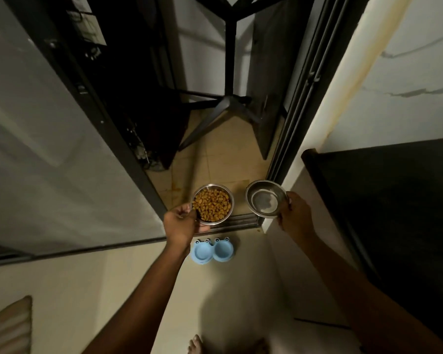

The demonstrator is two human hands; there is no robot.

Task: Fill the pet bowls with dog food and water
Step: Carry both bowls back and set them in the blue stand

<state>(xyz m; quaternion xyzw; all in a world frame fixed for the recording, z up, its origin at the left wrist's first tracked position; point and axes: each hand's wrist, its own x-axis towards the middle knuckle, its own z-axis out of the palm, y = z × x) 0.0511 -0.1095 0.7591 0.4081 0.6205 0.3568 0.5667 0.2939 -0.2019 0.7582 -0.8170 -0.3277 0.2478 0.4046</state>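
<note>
Left hand point(180, 224): it grips the near rim of the food bowl point(212, 207) and holds it up off the floor.
Food bowl: a shiny metal bowl, full of brown dog food point(211, 206). It looks level.
Right hand point(293, 213): it pinches the right rim of the water bowl point(266, 198) and holds it up too.
Water bowl: shiny metal. It seems to have water in it, but I cannot tell how much.
Blue holder point(212, 250): a blue plastic stand on the floor point(230, 290) with two round holes, both with nothing in them. It sits below the hands, near a black door track point(238, 221).
What is left, I think: put each metal bowl down into a hole of the holder.
What could go wrong: the food is piled high, so a tip of the left hand could spill bits on the floor. The water bowl is held by one edge only, so it could tilt and slop. A bowl could miss its hole and land on the rim, because both go down together.
</note>
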